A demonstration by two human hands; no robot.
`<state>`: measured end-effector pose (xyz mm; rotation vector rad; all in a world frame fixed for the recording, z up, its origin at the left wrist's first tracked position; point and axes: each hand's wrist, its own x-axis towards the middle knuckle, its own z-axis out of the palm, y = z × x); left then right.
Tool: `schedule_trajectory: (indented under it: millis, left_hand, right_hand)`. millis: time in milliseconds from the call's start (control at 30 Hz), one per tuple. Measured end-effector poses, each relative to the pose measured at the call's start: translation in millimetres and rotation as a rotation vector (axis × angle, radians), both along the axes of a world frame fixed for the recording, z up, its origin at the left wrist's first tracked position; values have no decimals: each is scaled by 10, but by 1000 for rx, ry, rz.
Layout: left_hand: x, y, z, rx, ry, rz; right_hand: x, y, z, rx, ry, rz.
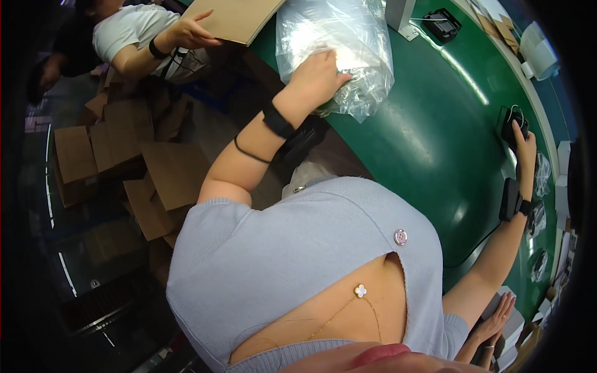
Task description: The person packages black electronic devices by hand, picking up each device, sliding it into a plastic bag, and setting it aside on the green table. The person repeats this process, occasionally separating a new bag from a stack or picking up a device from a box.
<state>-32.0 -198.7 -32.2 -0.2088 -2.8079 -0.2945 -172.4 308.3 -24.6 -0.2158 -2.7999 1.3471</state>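
My left hand (318, 79) rests on a stack of clear plastic bags (367, 37) at the table's far left edge. Its fingers lie stretched over the film, with the thumb apart; some fingertips blend into the glare. Far to the right, my right hand (523, 144) is closed on a small black device (507, 124) with a white looped wire, near the table's raised border. The fingers partly cover the device, so its exact kind is unclear. Just below, next to my right wrist, is a dark flat object (509, 198).
The green table (413, 143) curves around me. Another black device (442, 25) lies beside a grey metal post (398, 15). Cardboard boxes (124, 133) are piled on the left. A co-worker's hand (193, 31) touches a cardboard sheet (233, 18); another person's hands (494, 320) appear lower right.
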Motion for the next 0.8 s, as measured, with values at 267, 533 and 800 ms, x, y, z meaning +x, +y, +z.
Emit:
schedule_trajectory:
  millis: [267, 533, 800]
  left_hand:
    - [99, 185, 86, 2, -51, -179]
    - [283, 113, 280, 210, 0, -156]
    - [569, 467, 601, 224, 108, -229]
  right_hand:
    - [1047, -513, 395, -456, 92, 33]
    - [1570, -798, 291, -971, -89, 126]
    - [1651, -1114, 169, -974, -177, 205]
